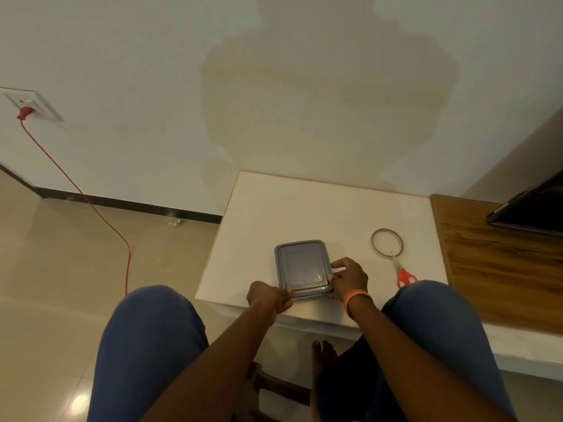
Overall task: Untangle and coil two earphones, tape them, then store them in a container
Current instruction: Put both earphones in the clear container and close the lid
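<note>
Container (301,266): grey, square with rounded corners, lid on; stands on the white desk (304,208) near its front edge, roughly midway along it. Contents hidden by the lid; earphones cannot be seen.

Left hand (268,296): at the container's front left corner, fingers curled, thumb and fingers pinching the lid rim.

Right hand (348,278): at the container's front right corner, fingers bent around the lid's right edge, gripping it. Orange wristband (356,298) on the wrist.

Tape roll (387,241): thin ring, lying flat on the desk, right of the container and apart from it.

Scissors (402,271): red handles, lying just in front of the tape roll, blade tips reaching its near rim, handles towards the front edge.

Cable (91,208): red, plugged into a wall socket (30,105) at far left, trailing down across the floor.
</note>
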{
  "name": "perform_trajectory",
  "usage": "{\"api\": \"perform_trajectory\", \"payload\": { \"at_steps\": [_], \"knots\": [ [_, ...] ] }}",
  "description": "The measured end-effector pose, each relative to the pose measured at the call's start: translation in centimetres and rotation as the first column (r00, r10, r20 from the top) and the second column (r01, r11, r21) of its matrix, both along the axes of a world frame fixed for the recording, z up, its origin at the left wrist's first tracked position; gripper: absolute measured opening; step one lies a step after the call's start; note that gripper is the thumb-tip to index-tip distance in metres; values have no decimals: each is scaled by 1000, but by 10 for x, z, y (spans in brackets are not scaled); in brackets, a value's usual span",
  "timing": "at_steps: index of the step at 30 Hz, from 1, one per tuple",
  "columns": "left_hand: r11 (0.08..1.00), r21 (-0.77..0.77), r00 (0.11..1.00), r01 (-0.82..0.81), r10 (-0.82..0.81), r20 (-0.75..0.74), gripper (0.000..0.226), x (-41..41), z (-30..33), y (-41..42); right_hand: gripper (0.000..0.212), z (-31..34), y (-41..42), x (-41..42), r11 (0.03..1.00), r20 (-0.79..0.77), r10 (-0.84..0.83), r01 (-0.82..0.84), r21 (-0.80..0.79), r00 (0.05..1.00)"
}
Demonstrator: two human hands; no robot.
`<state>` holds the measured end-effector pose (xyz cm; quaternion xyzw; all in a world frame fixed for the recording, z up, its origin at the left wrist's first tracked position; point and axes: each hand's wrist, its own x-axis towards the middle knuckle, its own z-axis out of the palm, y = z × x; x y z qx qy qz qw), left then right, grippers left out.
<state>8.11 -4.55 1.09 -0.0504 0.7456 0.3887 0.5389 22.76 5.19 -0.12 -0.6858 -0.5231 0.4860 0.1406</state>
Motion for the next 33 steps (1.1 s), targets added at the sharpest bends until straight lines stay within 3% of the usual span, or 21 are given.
{"api": "perform_trajectory", "payload": {
  "at_steps": [8,9,12,15,18,20,21,23,25,27,33],
  "knots": [
    [999,9,998,54,-54,35,18,-5,-1,-1,3,17,12,10,947,-198,-88,21,-322,976],
    [998,16,997,62,-63,49,15,-6,-3,-2,8,19,14,10,948,-218,-102,28,-318,971],
    [994,50,990,94,-99,96,11,-5,1,-4,50,20,21,5,954,-298,-94,1,-299,950],
    [956,161,967,247,-254,25,19,-4,7,-5,66,22,27,-4,993,-252,-10,-20,-116,968],
    [850,200,873,488,-479,-94,23,-10,22,0,57,28,29,-6,988,-175,-39,64,142,984],
    [781,153,792,606,-573,-213,42,-17,33,9,55,31,30,-5,972,-177,-37,76,222,983],
    [778,171,790,605,-557,-256,56,-20,38,14,55,33,31,-5,966,-175,-26,69,247,984],
    [824,300,871,481,-410,-270,69,-23,48,23,53,40,32,-6,961,-196,16,39,275,981],
    [848,426,941,316,-222,-256,52,-23,54,29,53,45,30,-9,958,-214,79,-15,287,974],
    [837,480,943,262,-116,-312,31,-22,54,32,53,47,28,-10,954,-221,122,-53,295,968],
    [871,455,946,185,-33,-322,11,-22,48,41,51,51,26,-8,949,-214,153,-84,303,965]
  ]
}}
